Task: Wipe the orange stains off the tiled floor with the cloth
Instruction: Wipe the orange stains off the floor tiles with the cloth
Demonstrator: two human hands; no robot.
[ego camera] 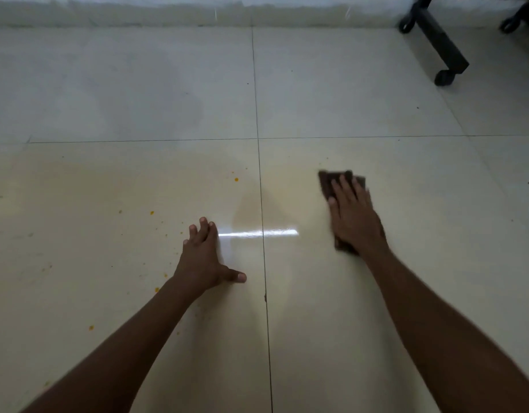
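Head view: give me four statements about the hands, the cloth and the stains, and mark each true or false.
1. The right hand presses flat on the dark cloth. True.
2. The left hand holds a second cloth. False: it rests bare on the tiled floor, fingers spread.
3. Most orange stains lie left of the grout line that runs between the hands. True.
4. The cloth lies on top of those orange spots. False: it lies on the tile to the right of that line.

Feed, as I see it: dim overall; one bright glare streak (258, 233) at centre; motion-blurred right hand (354, 217); edges darken and bow toward 12 o'clock.
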